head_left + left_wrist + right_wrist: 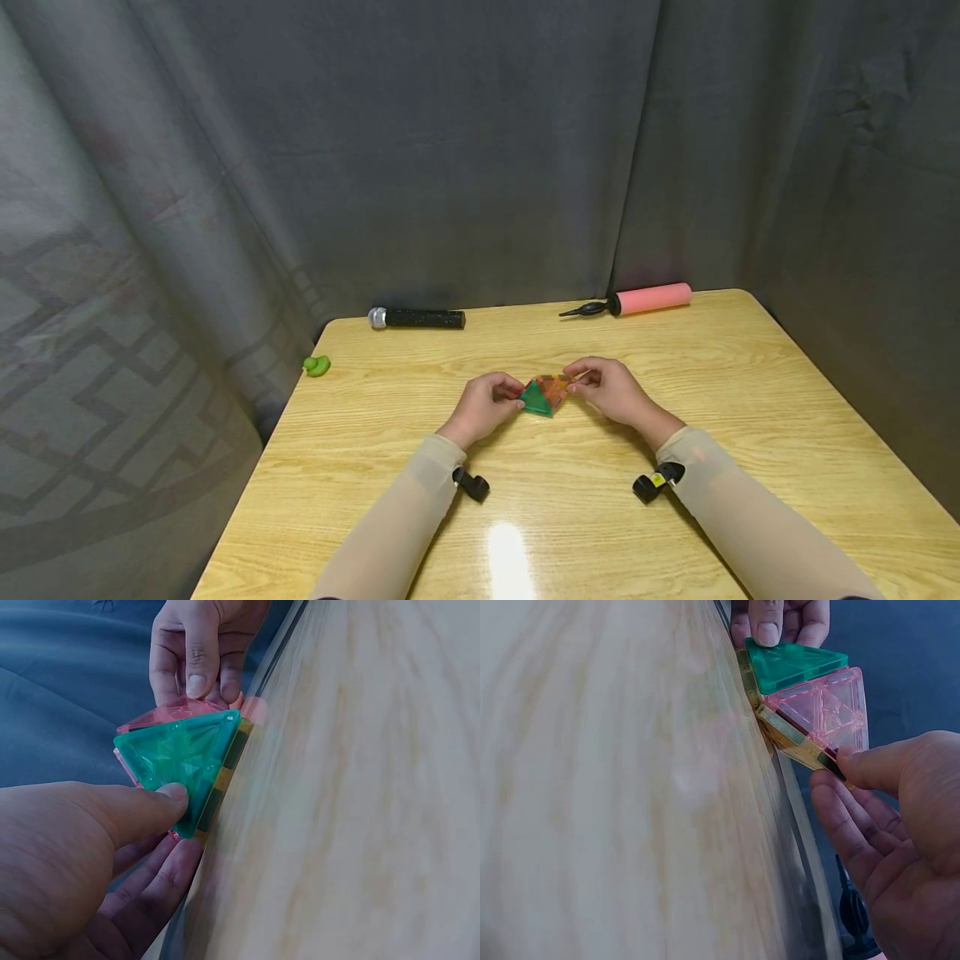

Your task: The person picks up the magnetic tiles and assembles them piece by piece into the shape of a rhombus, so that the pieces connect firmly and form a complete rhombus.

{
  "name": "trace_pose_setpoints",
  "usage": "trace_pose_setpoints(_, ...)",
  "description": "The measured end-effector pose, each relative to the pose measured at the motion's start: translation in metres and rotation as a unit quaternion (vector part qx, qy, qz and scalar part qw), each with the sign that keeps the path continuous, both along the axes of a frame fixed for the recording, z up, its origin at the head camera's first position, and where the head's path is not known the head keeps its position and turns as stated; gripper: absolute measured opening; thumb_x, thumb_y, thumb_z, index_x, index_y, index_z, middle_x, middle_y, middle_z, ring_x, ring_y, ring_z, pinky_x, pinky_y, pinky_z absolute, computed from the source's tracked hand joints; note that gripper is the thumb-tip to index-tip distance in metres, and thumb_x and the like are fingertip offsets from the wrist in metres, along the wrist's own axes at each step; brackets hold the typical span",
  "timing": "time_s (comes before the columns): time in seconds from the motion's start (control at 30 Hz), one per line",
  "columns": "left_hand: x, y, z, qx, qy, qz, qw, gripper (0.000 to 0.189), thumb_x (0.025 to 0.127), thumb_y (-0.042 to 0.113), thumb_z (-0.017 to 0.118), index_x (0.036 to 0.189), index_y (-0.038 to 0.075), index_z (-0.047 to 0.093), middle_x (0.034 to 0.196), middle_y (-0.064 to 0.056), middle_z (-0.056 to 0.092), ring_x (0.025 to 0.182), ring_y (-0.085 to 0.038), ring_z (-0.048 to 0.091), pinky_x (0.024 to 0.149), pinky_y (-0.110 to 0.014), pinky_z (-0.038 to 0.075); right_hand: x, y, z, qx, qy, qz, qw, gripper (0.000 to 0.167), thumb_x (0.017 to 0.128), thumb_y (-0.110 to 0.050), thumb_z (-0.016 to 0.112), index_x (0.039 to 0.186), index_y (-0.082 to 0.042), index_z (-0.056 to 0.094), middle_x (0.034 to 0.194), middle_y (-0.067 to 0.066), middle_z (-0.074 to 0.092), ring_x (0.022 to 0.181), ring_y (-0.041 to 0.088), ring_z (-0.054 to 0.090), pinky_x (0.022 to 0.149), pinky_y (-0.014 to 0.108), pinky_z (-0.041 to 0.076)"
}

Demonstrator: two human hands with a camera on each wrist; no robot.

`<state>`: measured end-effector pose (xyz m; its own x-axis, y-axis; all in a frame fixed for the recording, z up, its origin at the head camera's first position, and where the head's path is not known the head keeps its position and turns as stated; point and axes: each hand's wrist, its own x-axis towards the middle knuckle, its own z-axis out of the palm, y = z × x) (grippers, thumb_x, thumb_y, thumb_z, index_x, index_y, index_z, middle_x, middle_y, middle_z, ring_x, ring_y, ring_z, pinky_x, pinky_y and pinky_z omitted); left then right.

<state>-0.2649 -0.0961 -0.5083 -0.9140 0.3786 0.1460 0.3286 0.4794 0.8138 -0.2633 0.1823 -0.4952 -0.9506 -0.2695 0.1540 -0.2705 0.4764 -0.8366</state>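
Note:
Both hands hold a small joined piece of translucent magnetic tiles over the middle of the table. A green triangular tile (536,402) forms its left side; in the left wrist view the green tile (176,754) faces up. My left hand (483,408) pinches it, thumb on the green face and fingers underneath. At the other side, my right hand (613,393) grips the piece at its pink and yellow tiles. The right wrist view shows the pink tile (832,709) beside the green one, with a yellow tile (791,739) along the lower edge.
Along the back of the wooden table (420,367) lie a black microphone (423,318) and a pink hand pump (652,299) with a black nozzle. A small green toy (317,366) sits at the left edge. Grey curtains (465,150) surround the table.

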Motion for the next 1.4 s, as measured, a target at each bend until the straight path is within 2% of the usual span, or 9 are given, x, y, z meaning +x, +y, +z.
trace_pose_setpoints(0.23, 0.0, 0.0, -0.002, 0.002, 0.011, -0.001, 0.9999, 0.018, 0.094, 0.013, 0.081, 0.11, 0.02, 0.076, 0.106, 0.01, 0.073, 0.094, -0.007, 0.07, 0.083, -0.026, 0.058, 0.001, 0.0, 0.001, -0.001, 0.002, -0.004, 1.0, 0.024, 0.096, -0.005, 0.076, 0.12, -0.008, 0.076, 0.106, 0.009, 0.074, 0.089, 0.022, 0.069, 0.07, 0.028, 0.058)
trace_pose_setpoints(0.47, 0.0, 0.001, -0.001, 0.006, 0.005, -0.002, 1.0, 0.018, 0.094, 0.013, 0.081, 0.11, 0.02, 0.076, 0.105, 0.01, 0.073, 0.095, -0.009, 0.07, 0.082, -0.026, 0.058, 0.001, 0.0, 0.001, 0.001, 0.012, -0.006, 0.9999, 0.023, 0.096, -0.005, 0.077, 0.119, -0.007, 0.078, 0.111, 0.008, 0.073, 0.089, 0.021, 0.068, 0.071, 0.028, 0.058)
trace_pose_setpoints(1.07, -0.001, 0.001, -0.001, 0.004, 0.003, -0.004, 1.0, 0.019, 0.095, 0.012, 0.081, 0.112, 0.02, 0.075, 0.106, 0.009, 0.073, 0.095, -0.009, 0.07, 0.083, -0.027, 0.059, -0.001, 0.003, 0.0, 0.001, -0.006, 0.002, 1.0, 0.025, 0.096, -0.005, 0.076, 0.121, -0.008, 0.076, 0.112, 0.01, 0.074, 0.09, 0.022, 0.071, 0.07, 0.03, 0.059)
trace_pose_setpoints(1.27, -0.002, -0.004, 0.002, 0.001, -0.008, -0.008, 0.9999, 0.022, 0.096, 0.017, 0.08, 0.117, 0.015, 0.074, 0.11, 0.004, 0.073, 0.097, -0.009, 0.069, 0.086, -0.028, 0.058, -0.003, 0.008, 0.002, 0.023, 0.005, -0.005, 0.9997, 0.028, 0.098, -0.008, 0.075, 0.125, -0.005, 0.073, 0.115, 0.009, 0.074, 0.094, 0.023, 0.07, 0.074, 0.032, 0.059)
trace_pose_setpoints(1.4, -0.004, -0.011, 0.008, 0.0, 0.002, -0.01, 1.0, 0.025, 0.099, 0.019, 0.076, 0.122, 0.009, 0.072, 0.117, -0.002, 0.072, 0.103, -0.012, 0.068, 0.092, -0.031, 0.057, -0.005, 0.012, 0.005, 0.031, 0.018, -0.01, 0.9993, 0.028, 0.1, -0.012, 0.074, 0.127, -0.004, 0.072, 0.116, 0.008, 0.073, 0.096, 0.024, 0.068, 0.079, 0.037, 0.058)
